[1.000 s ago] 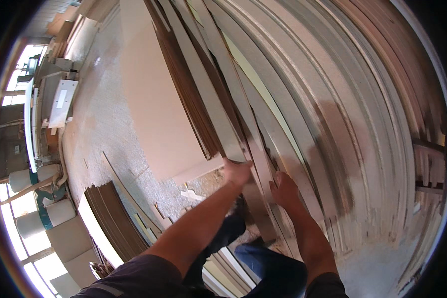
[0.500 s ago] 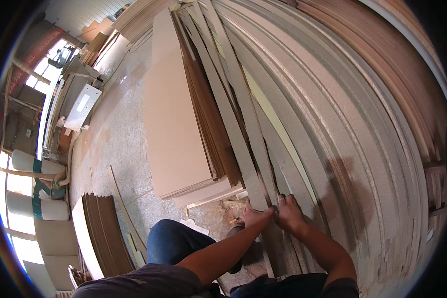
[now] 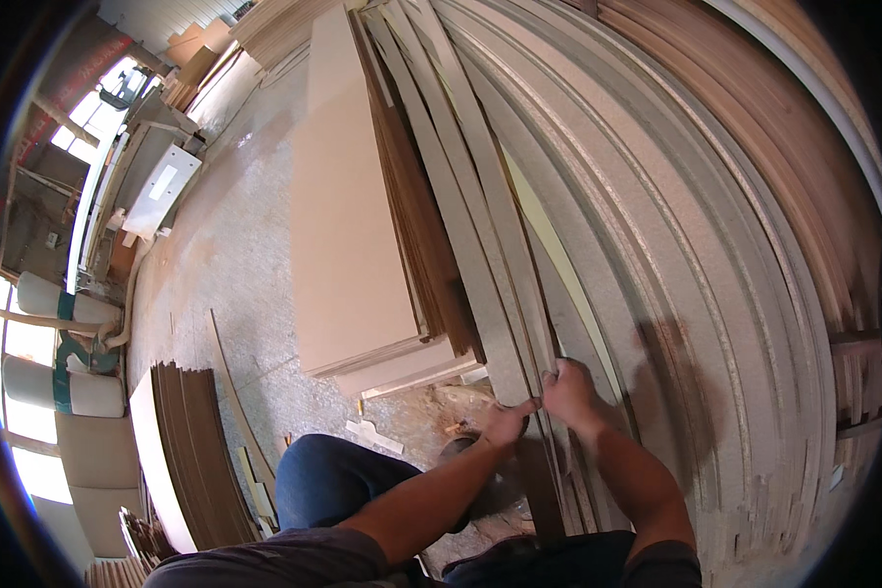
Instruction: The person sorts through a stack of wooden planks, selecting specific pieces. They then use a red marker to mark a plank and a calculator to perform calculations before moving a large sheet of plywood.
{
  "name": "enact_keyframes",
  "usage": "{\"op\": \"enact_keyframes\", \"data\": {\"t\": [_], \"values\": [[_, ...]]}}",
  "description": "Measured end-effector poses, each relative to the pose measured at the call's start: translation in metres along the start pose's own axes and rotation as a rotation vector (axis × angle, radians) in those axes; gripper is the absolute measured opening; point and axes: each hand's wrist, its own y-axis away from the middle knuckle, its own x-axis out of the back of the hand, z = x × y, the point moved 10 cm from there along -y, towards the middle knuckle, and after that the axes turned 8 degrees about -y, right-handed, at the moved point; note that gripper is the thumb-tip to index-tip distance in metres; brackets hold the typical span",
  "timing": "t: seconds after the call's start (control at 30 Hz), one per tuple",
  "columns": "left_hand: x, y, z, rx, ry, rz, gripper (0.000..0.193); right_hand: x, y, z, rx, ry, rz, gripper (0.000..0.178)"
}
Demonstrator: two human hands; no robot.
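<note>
Long narrow grey boards (image 3: 505,367) lean on edge in front of me, running from my hands to the far end of the stack. My left hand (image 3: 507,423) is closed on the near end of the leftmost grey board, thumb pointing toward the other hand. Just right of it, my right hand (image 3: 570,394) has its fingers bent over the edge of the adjoining grey board (image 3: 525,294). The two hands almost touch, and the boards between them lie close together. My fingertips are partly hidden by the hands and edges.
A stack of wide tan panels (image 3: 348,216) leans to the left of the boards. Rows of thick grey panels (image 3: 647,245) fill the right side. At lower left stand brown panels (image 3: 198,451), with a thin strip (image 3: 230,392) on the floor nearby. A machine (image 3: 162,186) stands far left.
The two boards under my hands have come closer together, narrowing the dark gap between them. My right hand has moved slightly up and away; my left hand has shifted a little left. The view has shifted slightly.
</note>
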Motion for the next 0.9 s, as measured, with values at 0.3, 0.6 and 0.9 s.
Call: {"op": "enact_keyframes", "data": {"t": [0.3, 0.6, 0.9], "values": [[-0.116, 0.010, 0.024, 0.175, -0.011, -0.174, 0.082, 0.188, 0.007, 0.001, -0.159, 0.125, 0.291, 0.033], [-0.102, -0.003, -0.022, 0.276, -0.396, -0.271, 0.107, 0.205, 0.119, -0.017, -0.223, -0.194, 0.052, 0.066], [-0.094, 0.012, -0.044, 0.166, 0.042, -0.185, 0.110, 0.220, 0.154, -0.054, -0.149, 0.091, 0.178, 0.068]]}}
